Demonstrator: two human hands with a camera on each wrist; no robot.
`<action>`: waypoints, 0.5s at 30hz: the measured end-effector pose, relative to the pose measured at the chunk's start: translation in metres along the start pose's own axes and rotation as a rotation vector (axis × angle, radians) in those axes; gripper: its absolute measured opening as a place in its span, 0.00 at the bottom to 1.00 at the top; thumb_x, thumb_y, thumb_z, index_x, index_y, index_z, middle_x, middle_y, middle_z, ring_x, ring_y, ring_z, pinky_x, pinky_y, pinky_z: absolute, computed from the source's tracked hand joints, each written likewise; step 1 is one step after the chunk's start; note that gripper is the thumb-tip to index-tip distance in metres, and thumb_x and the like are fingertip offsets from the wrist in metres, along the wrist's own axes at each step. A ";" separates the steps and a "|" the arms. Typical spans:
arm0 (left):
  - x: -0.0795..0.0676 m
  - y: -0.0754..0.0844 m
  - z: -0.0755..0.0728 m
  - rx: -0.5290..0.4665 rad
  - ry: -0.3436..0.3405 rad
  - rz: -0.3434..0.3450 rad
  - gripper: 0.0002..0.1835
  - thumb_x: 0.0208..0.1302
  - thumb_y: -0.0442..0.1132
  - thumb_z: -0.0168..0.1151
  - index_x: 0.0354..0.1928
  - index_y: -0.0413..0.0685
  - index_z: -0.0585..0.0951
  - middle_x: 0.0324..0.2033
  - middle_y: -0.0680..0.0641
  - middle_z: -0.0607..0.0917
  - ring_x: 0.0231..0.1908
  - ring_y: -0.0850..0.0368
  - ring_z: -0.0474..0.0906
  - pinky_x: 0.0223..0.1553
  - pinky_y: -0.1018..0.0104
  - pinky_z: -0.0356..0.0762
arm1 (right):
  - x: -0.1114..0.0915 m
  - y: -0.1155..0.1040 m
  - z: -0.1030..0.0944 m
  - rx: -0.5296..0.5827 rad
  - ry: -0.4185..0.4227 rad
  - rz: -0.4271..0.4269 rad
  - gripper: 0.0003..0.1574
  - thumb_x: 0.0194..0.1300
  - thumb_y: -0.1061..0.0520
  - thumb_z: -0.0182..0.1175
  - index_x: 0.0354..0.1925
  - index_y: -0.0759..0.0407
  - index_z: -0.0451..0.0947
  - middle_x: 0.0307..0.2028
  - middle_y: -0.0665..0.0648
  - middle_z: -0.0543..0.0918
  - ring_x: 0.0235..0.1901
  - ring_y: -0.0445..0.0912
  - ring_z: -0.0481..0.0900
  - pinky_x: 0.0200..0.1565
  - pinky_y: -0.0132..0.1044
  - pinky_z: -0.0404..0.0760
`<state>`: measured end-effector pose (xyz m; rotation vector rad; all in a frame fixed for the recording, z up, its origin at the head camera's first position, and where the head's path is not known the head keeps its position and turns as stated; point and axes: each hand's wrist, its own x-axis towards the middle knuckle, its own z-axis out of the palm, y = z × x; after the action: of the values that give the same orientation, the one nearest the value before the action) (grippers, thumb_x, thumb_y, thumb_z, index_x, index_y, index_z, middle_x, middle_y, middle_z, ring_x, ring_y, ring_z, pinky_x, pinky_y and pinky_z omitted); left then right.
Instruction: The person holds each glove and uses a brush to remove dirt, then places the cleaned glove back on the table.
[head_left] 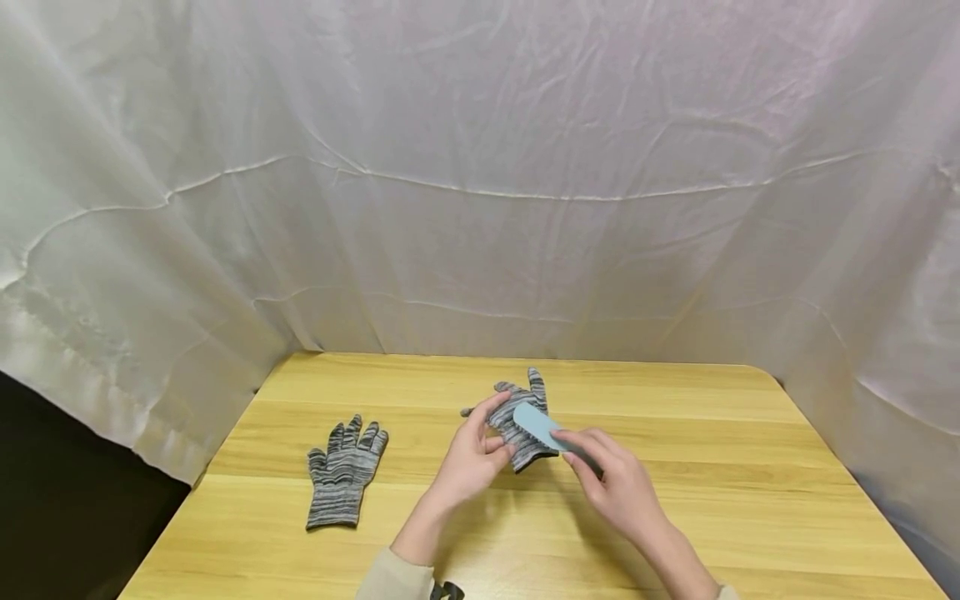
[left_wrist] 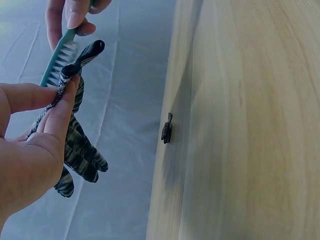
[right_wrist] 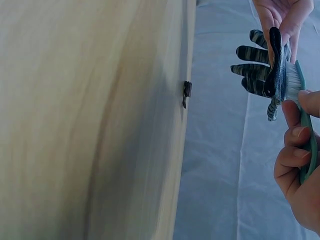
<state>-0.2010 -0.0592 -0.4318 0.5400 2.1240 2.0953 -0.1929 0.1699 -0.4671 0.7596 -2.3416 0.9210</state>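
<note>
A grey-and-black knit glove [head_left: 504, 414] is pinched at its side by my left hand [head_left: 474, 454], with the fingers behind it and the thumb in front. Its dark cuff points toward me and its fingers splay away. My right hand [head_left: 617, 479] grips the handle of a light blue-green brush [head_left: 538, 425]. In the right wrist view, the white bristles [right_wrist: 293, 80] meet the glove's face near the cuff. The left wrist view shows the glove [left_wrist: 80, 145] held up, its fingers dangling, with the brush [left_wrist: 57, 60] behind the cuff.
A second matching glove [head_left: 343, 475] lies flat at the left of the wooden table [head_left: 750, 517]. A small black clip-like thing [head_left: 447, 591] sits at the table's near edge. Pale curtains [head_left: 525, 250] hang behind and at both sides.
</note>
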 end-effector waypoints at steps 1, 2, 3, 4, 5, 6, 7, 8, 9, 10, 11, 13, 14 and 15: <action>0.000 0.001 0.000 0.004 -0.001 0.002 0.41 0.56 0.16 0.53 0.71 0.47 0.57 0.71 0.36 0.53 0.17 0.67 0.64 0.15 0.81 0.66 | 0.000 0.000 0.000 -0.003 0.003 0.003 0.26 0.58 0.63 0.65 0.55 0.48 0.78 0.43 0.45 0.81 0.32 0.36 0.77 0.31 0.26 0.78; -0.001 0.001 -0.001 0.009 0.000 0.003 0.41 0.56 0.17 0.53 0.71 0.46 0.57 0.71 0.36 0.52 0.17 0.67 0.64 0.15 0.81 0.66 | -0.001 0.001 0.000 -0.006 0.008 0.006 0.26 0.58 0.63 0.65 0.55 0.47 0.78 0.43 0.45 0.81 0.31 0.35 0.76 0.31 0.25 0.77; -0.001 0.002 -0.001 0.014 0.001 0.005 0.41 0.56 0.17 0.53 0.71 0.46 0.57 0.71 0.36 0.52 0.17 0.67 0.63 0.15 0.81 0.65 | -0.001 0.002 0.000 -0.005 0.013 0.009 0.26 0.58 0.63 0.65 0.55 0.47 0.78 0.43 0.45 0.81 0.31 0.35 0.75 0.30 0.23 0.75; -0.001 0.002 -0.002 0.020 0.002 0.007 0.41 0.56 0.17 0.53 0.71 0.46 0.57 0.71 0.36 0.51 0.16 0.68 0.63 0.15 0.81 0.65 | -0.001 0.002 0.001 -0.005 0.021 0.007 0.26 0.58 0.63 0.65 0.54 0.48 0.78 0.43 0.45 0.81 0.30 0.35 0.75 0.30 0.22 0.75; -0.001 0.002 -0.002 0.024 0.002 0.009 0.41 0.56 0.17 0.53 0.71 0.47 0.57 0.72 0.37 0.50 0.16 0.68 0.63 0.15 0.81 0.65 | -0.001 0.003 0.001 -0.005 0.030 0.004 0.26 0.57 0.64 0.65 0.54 0.48 0.78 0.43 0.46 0.81 0.30 0.35 0.75 0.31 0.21 0.74; -0.001 0.002 -0.003 0.030 0.002 0.009 0.41 0.56 0.17 0.54 0.72 0.47 0.57 0.72 0.37 0.50 0.16 0.68 0.62 0.15 0.81 0.65 | -0.001 0.004 0.001 -0.007 0.038 0.003 0.26 0.57 0.64 0.65 0.54 0.48 0.78 0.43 0.46 0.81 0.30 0.35 0.74 0.31 0.20 0.73; -0.001 0.002 -0.003 0.032 0.002 0.010 0.41 0.56 0.17 0.54 0.72 0.47 0.57 0.72 0.37 0.49 0.16 0.68 0.62 0.15 0.81 0.65 | -0.001 0.005 0.001 -0.007 0.043 0.002 0.26 0.57 0.64 0.65 0.54 0.48 0.78 0.42 0.46 0.81 0.29 0.35 0.74 0.31 0.19 0.72; 0.000 0.001 -0.004 0.034 0.003 0.009 0.41 0.56 0.17 0.54 0.72 0.47 0.57 0.72 0.37 0.49 0.16 0.68 0.62 0.15 0.81 0.65 | -0.001 0.005 0.001 -0.006 0.046 -0.001 0.27 0.57 0.65 0.66 0.54 0.48 0.78 0.42 0.46 0.81 0.29 0.35 0.74 0.31 0.19 0.72; 0.000 0.000 -0.004 0.031 0.002 0.010 0.41 0.56 0.17 0.54 0.72 0.47 0.57 0.72 0.37 0.50 0.16 0.68 0.62 0.15 0.81 0.65 | -0.001 0.006 0.000 -0.008 0.049 -0.004 0.27 0.57 0.64 0.66 0.54 0.48 0.78 0.42 0.46 0.81 0.29 0.34 0.74 0.31 0.18 0.72; 0.001 -0.002 -0.004 0.028 0.000 0.009 0.42 0.56 0.17 0.54 0.72 0.47 0.57 0.72 0.37 0.50 0.16 0.67 0.62 0.15 0.81 0.65 | -0.001 0.007 0.000 -0.014 0.051 -0.005 0.27 0.57 0.64 0.66 0.54 0.48 0.78 0.42 0.45 0.81 0.29 0.34 0.74 0.31 0.18 0.71; 0.002 -0.005 -0.004 0.024 -0.001 0.007 0.42 0.56 0.17 0.54 0.72 0.48 0.57 0.72 0.37 0.50 0.16 0.67 0.62 0.15 0.81 0.65 | -0.001 0.008 0.000 -0.015 0.056 -0.011 0.27 0.56 0.64 0.66 0.54 0.48 0.79 0.42 0.46 0.82 0.28 0.34 0.73 0.30 0.18 0.71; 0.004 -0.012 -0.005 0.015 -0.002 0.008 0.42 0.56 0.18 0.55 0.72 0.49 0.56 0.72 0.38 0.50 0.16 0.67 0.62 0.14 0.80 0.65 | -0.001 0.010 -0.002 -0.019 0.062 -0.009 0.26 0.56 0.64 0.66 0.54 0.49 0.79 0.42 0.46 0.81 0.26 0.33 0.72 0.27 0.17 0.70; 0.005 -0.015 -0.006 0.013 -0.001 0.007 0.42 0.56 0.18 0.55 0.72 0.50 0.57 0.72 0.38 0.50 0.16 0.67 0.62 0.14 0.80 0.65 | -0.001 0.011 -0.002 -0.025 0.067 -0.006 0.26 0.56 0.64 0.66 0.54 0.49 0.79 0.41 0.47 0.81 0.25 0.33 0.71 0.26 0.18 0.69; 0.006 -0.018 -0.006 0.009 -0.001 0.009 0.43 0.56 0.18 0.55 0.72 0.50 0.56 0.72 0.38 0.49 0.16 0.66 0.63 0.14 0.80 0.65 | 0.000 0.013 -0.003 -0.036 0.075 0.000 0.26 0.57 0.64 0.65 0.54 0.50 0.79 0.41 0.47 0.81 0.24 0.33 0.70 0.24 0.18 0.68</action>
<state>-0.2122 -0.0627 -0.4482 0.5527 2.1361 2.0910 -0.2006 0.1805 -0.4713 0.6985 -2.2873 0.8891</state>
